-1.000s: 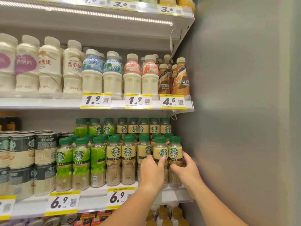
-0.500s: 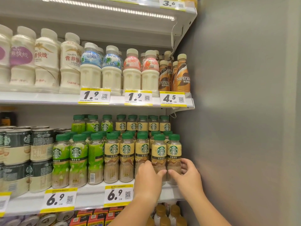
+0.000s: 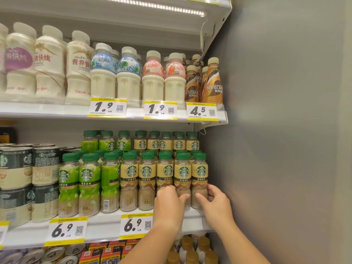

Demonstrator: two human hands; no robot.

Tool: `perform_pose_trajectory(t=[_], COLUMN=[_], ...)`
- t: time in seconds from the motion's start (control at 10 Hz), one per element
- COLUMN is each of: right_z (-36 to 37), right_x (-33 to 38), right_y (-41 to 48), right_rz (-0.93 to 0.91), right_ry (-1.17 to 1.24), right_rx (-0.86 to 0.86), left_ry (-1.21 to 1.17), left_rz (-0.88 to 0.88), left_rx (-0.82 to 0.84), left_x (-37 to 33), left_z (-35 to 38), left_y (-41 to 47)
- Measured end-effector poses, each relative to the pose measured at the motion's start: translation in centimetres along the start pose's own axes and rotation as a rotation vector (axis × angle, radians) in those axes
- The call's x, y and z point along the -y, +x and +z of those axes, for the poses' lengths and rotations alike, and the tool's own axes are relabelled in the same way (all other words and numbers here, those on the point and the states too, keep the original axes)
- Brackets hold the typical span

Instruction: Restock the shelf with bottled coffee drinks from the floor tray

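Beige-labelled coffee bottles with green caps fill the right half of the middle shelf [image 3: 106, 223]. My right hand [image 3: 216, 203] wraps the lower body of the rightmost front bottle [image 3: 200, 173], thumb in front and fingers on its right side. My left hand [image 3: 168, 205] is closed on the lower part of the neighbouring bottle [image 3: 183, 173], and it covers the base of the bottle to that one's left. Both bottles stand upright on the shelf at its front edge. The floor tray is out of view.
Green-labelled bottles [image 3: 89, 176] and stacked cans [image 3: 28, 180] stand to the left. A grey side wall [image 3: 276, 149] closes the shelf right beside my right hand. The upper shelf holds milk drinks [image 3: 128, 77] and brown coffee bottles [image 3: 214, 84]. More bottles [image 3: 190, 250] stand on the shelf below.
Both hands have slid down from the labels of the two rightmost front bottles to their lower bodies. The view has shifted slightly.
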State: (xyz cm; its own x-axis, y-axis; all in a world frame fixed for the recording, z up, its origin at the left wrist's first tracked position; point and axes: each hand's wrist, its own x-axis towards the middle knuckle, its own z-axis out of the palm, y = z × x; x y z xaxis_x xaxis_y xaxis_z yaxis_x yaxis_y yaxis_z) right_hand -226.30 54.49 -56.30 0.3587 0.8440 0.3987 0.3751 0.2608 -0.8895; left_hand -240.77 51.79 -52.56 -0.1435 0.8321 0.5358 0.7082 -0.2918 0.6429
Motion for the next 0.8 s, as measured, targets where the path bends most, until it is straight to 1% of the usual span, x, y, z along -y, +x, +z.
perform_pose_trajectory(t=[0.2,0.5,0.6,0.7,0.8], right_z=[0.3,0.1,0.1,-0.5,-1.1], right_x=[-0.3,-0.3,-0.2,0.6,1.9], right_y=[0.2,0.2,-0.3,-1.8,-3.3], right_rz=[-0.01,-0.03,-0.071,-0.14,-0.207], right_ry=[-0.032,-0.091,-0.215,-0.401,-0.604], right_rx=[-0.005,0.02,0.032,0.036,0.04], left_ry=[-0.007,0.001,0.012,0.028,0.163], left_rz=[-0.044,-0.044,-0.018,0.058,0.179], left_rx=[-0.005,0.005,0.028,0.083,0.114], left_x=[0.3,0.3,0.5,0.8,1.5], left_z=[0.3,0.3,0.2,-0.6,-1.9], left_y=[0.4,0.4,0.4,-0.6,-2.0])
